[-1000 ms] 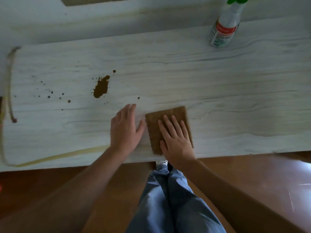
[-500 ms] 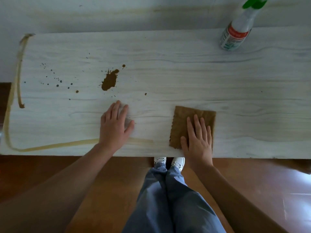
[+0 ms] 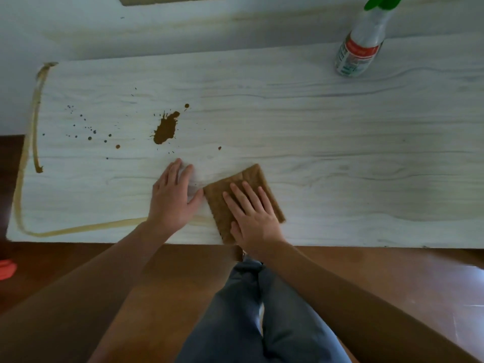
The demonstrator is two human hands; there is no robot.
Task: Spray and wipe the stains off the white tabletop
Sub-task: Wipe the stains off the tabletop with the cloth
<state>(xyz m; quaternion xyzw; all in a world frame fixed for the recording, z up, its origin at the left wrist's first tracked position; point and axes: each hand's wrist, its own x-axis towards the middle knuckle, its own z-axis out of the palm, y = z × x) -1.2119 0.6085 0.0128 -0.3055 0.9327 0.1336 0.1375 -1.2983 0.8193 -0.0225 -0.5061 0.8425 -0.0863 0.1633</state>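
Note:
My right hand [image 3: 252,214] presses flat on a brown cloth [image 3: 258,176] near the front edge of the white tabletop [image 3: 340,153]. My left hand [image 3: 172,199] lies flat on the bare table just left of the cloth, fingers apart, holding nothing. A large brown splat [image 3: 165,128] sits beyond my left hand, with small specks [image 3: 90,133] scattered to its left. A yellowish streak [image 3: 78,229] runs along the front and left edges. The spray bottle [image 3: 362,45], white with a red label and green trigger, stands at the far right.
A white wall rises behind the table. Brown floor lies in front of the table, with my blue-trousered legs [image 3: 251,310] below the edge. Something red [image 3: 6,268] lies on the floor at far left.
My right hand slid the cloth out to the right, then back left until it sits beside my left hand. My left hand stayed pressed on the table.

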